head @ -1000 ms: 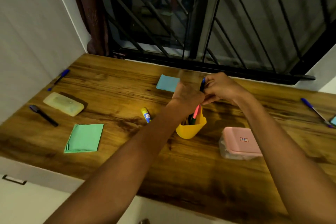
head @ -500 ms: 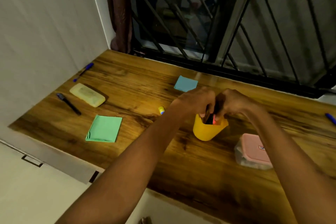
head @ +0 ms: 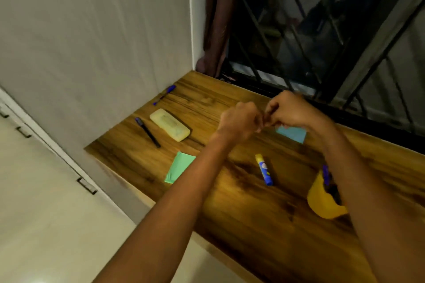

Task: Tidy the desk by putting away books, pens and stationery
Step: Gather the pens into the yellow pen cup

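Curled hands (head: 264, 117) above cluttered desk (head: 241, 209)

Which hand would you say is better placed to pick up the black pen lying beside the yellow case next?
Probably the left hand: it hovers nearer the black pen, while the right hand would have to cross over it.

At lower right you have a yellow cup (head: 322, 202) upright with pens inside. A glue stick (head: 264, 169) lies mid-frame, green paper (head: 178, 167) left of it, a black pen (head: 147, 132) and yellow case (head: 169, 124) further up-left.
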Tool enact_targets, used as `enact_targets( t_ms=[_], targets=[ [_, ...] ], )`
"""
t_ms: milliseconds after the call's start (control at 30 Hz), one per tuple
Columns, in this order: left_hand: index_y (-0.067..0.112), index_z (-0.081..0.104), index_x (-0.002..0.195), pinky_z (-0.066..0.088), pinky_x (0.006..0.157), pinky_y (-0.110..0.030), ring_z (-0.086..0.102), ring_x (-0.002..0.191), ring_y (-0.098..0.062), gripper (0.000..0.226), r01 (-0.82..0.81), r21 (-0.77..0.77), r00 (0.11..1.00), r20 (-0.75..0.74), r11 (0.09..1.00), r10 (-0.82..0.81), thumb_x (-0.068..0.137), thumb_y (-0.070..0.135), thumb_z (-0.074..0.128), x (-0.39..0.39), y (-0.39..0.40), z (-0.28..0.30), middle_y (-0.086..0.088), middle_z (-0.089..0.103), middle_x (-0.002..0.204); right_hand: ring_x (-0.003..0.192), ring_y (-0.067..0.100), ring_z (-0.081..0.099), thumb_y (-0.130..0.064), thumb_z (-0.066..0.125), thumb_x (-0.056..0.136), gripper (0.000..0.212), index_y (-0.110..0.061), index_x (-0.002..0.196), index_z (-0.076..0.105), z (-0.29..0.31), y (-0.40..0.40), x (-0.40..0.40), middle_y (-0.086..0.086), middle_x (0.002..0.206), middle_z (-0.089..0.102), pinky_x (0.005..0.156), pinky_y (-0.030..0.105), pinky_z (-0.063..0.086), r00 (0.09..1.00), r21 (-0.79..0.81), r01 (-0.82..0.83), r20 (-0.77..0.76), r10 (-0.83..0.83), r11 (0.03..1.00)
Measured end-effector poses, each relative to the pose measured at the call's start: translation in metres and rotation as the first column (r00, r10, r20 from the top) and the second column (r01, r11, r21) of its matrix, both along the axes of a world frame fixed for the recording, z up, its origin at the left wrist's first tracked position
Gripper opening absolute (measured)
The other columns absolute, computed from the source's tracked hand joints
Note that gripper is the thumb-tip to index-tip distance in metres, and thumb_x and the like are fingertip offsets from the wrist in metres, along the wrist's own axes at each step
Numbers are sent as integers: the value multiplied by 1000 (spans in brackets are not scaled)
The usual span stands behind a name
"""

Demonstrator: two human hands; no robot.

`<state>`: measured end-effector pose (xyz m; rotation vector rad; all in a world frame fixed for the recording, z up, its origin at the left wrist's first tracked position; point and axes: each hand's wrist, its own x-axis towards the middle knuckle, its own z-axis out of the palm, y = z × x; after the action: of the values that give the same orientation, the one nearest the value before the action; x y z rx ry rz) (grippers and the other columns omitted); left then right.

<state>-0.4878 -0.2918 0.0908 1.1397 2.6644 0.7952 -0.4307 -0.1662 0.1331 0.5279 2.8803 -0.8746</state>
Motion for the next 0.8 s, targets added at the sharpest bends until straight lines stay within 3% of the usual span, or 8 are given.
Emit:
enact_targets(
  t_ms=[133, 233, 333, 433, 500, 567, 667, 800],
  targets=[
    [16, 67, 104, 52, 80, -39, 63, 102, -31, 18, -333, -31, 943, -45, 943, 331, 89, 18, 57, -49, -61, -15, -8, 65, 108, 55, 5, 59, 4, 55, 87, 16, -8, 81, 63, -33, -55, -79, -1, 65, 62, 49, 17, 46, 995, -186, -62, -90, 46, 981],
    [9, 54, 118, 47, 88, -40, 57, 114, -33, 28, -533, -171, 845, -54, 828, 533, 90, 11, 52, -87, -101, -31, -14, 58, 123, 47, -8, 53, 11, 57, 83, 27, -10, 67, 62, -64, -93, -147, -2, 64, 57, 51, 9, 40, 982, -271, -118, -172, 72, 955],
    [6, 46, 127, 49, 85, -36, 58, 115, -28, 35, -655, -302, 739, -65, 693, 670, 92, 11, 49, -124, -131, -55, -11, 57, 125, 74, 8, 60, 10, 57, 82, 12, 8, 88, 68, -96, -120, -209, 8, 82, 63, 60, 4, 40, 973, -259, -111, -223, 52, 959],
    [5, 41, 128, 48, 77, -34, 59, 111, -25, 34, -684, -417, 667, -26, 599, 744, 96, 16, 41, -151, -151, -82, -9, 57, 122, 109, 29, 60, 7, 54, 84, 30, 4, 113, 64, -128, -145, -265, 18, 113, 66, 92, 25, 45, 977, -212, -140, -191, 99, 967],
    [4, 36, 133, 49, 76, -32, 60, 108, -23, 41, -692, -454, 632, -8, 561, 775, 96, 21, 42, -163, -156, -96, -10, 58, 122, 126, 31, 49, 1, 51, 88, 42, -8, 128, 58, -146, -159, -295, 17, 132, 56, 111, 38, 35, 978, -125, -188, -114, 174, 974],
    [3, 31, 137, 50, 78, -31, 59, 110, -24, 48, -676, -471, 643, -3, 566, 766, 95, 21, 47, -173, -156, -103, -12, 55, 126, 131, 33, 41, -11, 51, 91, 43, -22, 133, 54, -157, -168, -316, 13, 139, 49, 114, 43, 28, 973, 40, -218, -70, 220, 975],
    [1, 22, 143, 50, 86, -33, 53, 122, -26, 58, -620, -491, 682, 46, 611, 729, 94, 13, 49, -191, -150, -101, -15, 48, 137, 136, 35, 31, -26, 47, 96, 38, -22, 133, 54, -166, -175, -337, 11, 146, 37, 115, 47, 22, 973, 155, -229, 11, 231, 961],
    [1, 17, 145, 47, 89, -34, 53, 122, -26, 61, -595, -501, 669, 124, 628, 733, 94, 12, 49, -201, -148, -95, -12, 49, 138, 122, 34, 48, -19, 48, 95, 30, -4, 119, 58, -164, -183, -343, 16, 134, 49, 95, 38, 42, 998, 210, -34, -49, 45, 977]
  ],
)
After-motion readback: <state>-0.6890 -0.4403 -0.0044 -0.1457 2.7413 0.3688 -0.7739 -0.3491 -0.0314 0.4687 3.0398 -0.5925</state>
